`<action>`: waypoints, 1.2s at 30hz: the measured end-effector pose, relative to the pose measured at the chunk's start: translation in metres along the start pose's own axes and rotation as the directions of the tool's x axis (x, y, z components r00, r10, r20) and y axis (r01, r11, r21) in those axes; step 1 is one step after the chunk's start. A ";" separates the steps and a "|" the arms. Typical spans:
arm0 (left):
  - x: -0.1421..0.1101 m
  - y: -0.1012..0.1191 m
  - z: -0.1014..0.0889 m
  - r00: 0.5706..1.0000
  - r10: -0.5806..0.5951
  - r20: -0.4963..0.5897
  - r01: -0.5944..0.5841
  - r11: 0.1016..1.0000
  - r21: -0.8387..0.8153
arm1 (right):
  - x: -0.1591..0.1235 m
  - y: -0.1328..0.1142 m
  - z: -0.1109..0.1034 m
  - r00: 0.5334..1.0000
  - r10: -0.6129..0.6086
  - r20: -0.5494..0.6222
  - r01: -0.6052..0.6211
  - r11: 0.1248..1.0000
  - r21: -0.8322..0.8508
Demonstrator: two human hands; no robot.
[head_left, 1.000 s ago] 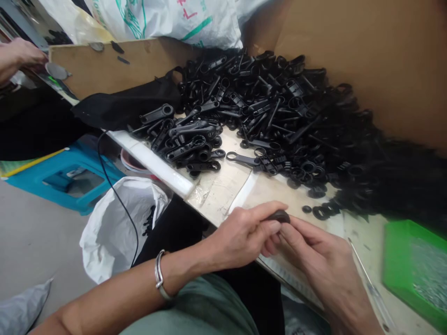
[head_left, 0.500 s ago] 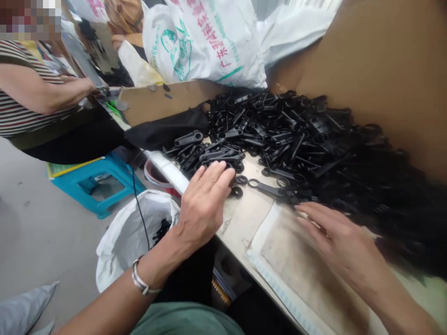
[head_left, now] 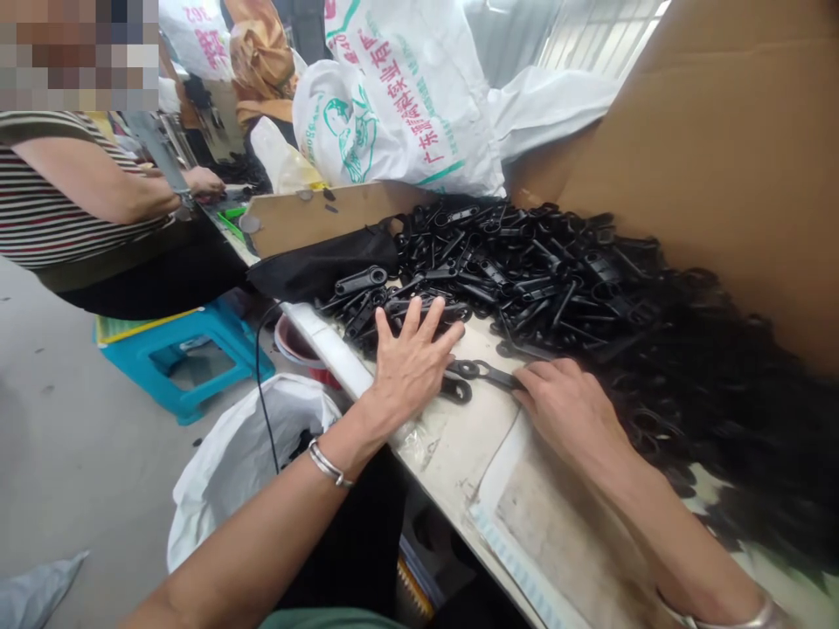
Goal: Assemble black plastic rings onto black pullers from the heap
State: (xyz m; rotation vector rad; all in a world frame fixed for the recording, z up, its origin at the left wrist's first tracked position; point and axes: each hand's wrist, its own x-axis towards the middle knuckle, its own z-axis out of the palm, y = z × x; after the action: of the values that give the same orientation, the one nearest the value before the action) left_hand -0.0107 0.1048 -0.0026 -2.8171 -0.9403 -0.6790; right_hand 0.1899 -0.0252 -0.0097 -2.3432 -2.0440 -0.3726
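A big heap of black plastic parts (head_left: 557, 279) with ring ends covers the worktable (head_left: 459, 441). My left hand (head_left: 412, 362) lies flat with fingers spread on the parts at the heap's near-left edge. My right hand (head_left: 567, 406) rests on the table beside it, fingers curled at a long black part (head_left: 488, 374) lying loose at the heap's front edge. A silver bracelet sits on each of my wrists.
A cardboard wall (head_left: 734, 148) backs the heap. A black bag (head_left: 321, 262) lies at the left end. A white plastic bag (head_left: 229, 463) hangs below the table edge. A blue stool (head_left: 190, 358) stands on the floor. Another person in a striped shirt (head_left: 58, 201) works at far left.
My hands have parted from a small black piece held near my body and moved up to the heap. The left hand spread on the parts; the right drew left to a loose part.
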 end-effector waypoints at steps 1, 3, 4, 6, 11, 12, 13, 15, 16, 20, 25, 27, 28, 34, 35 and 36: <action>0.002 -0.001 0.001 1.000 0.000 0.004 0.000 1.000 0.004 | 0.001 0.000 -0.001 1.000 0.004 0.011 -0.004 1.000 0.003; 0.006 -0.002 0.003 1.000 0.002 0.008 -0.002 1.000 0.009 | 0.001 0.001 -0.004 0.999 0.021 0.030 -0.021 1.000 0.015; 0.008 -0.003 0.005 1.000 0.004 0.009 -0.004 1.000 0.010 | 0.000 0.001 -0.005 0.999 0.035 0.036 -0.036 0.999 0.025; 0.010 -0.003 0.007 1.000 0.003 0.008 -0.003 1.000 0.011 | -0.002 0.004 -0.006 0.997 0.073 0.039 -0.076 0.995 0.059; 0.010 -0.004 0.009 1.000 0.017 -0.001 -0.017 1.000 0.023 | -0.008 0.022 -0.010 0.979 0.204 -0.022 -0.190 0.940 0.284; 0.009 -0.004 0.009 1.000 0.022 -0.003 -0.022 0.999 0.024 | -0.009 0.027 -0.012 0.970 0.241 -0.039 -0.213 0.914 0.344; 0.008 -0.004 0.008 1.000 0.026 -0.006 -0.026 0.999 0.022 | -0.011 0.032 -0.015 0.956 0.288 -0.057 -0.242 0.883 0.403; 0.006 -0.004 0.007 0.999 0.030 -0.014 -0.030 0.999 0.013 | -0.017 0.042 -0.021 0.910 0.406 -0.084 -0.311 0.802 0.511; 0.005 -0.004 0.006 0.999 0.033 -0.019 -0.033 0.999 0.007 | -0.022 0.047 -0.025 0.879 0.469 -0.088 -0.347 0.754 0.557; 0.002 -0.004 0.003 0.998 0.055 -0.044 -0.055 0.998 0.003 | -0.049 0.060 -0.036 0.750 0.661 -0.030 -0.464 0.557 0.688; 0.000 -0.005 0.002 0.988 0.093 -0.121 -0.096 0.995 -0.020 | -0.098 0.046 -0.045 0.609 0.781 0.140 -0.572 0.310 0.759; -0.002 0.001 0.000 0.974 0.127 -0.190 -0.138 0.989 -0.047 | -0.117 0.030 -0.050 0.538 0.806 0.247 -0.605 0.165 0.779; -0.003 0.008 -0.001 0.966 0.149 -0.210 -0.167 0.984 -0.069 | -0.126 0.021 -0.052 0.502 0.810 0.304 -0.615 0.087 0.784; -0.005 0.081 0.001 0.889 0.454 0.064 -0.434 0.878 -0.204 | -0.164 -0.023 -0.039 0.457 0.738 0.497 -0.594 -0.163 0.788; -0.003 0.092 0.004 0.871 0.482 0.090 -0.457 0.864 -0.212 | -0.168 -0.028 -0.035 0.481 0.724 0.494 -0.590 -0.149 0.793; -0.001 0.101 0.007 0.862 0.495 0.108 -0.465 0.858 -0.216 | -0.170 -0.032 -0.031 0.505 0.711 0.488 -0.592 -0.126 0.796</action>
State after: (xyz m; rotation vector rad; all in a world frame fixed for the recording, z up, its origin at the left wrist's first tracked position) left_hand 0.0515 0.0245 -0.0041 -3.1153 -0.1541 -0.4944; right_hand 0.1326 -0.1912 -0.0161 -1.9354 -0.3045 0.6064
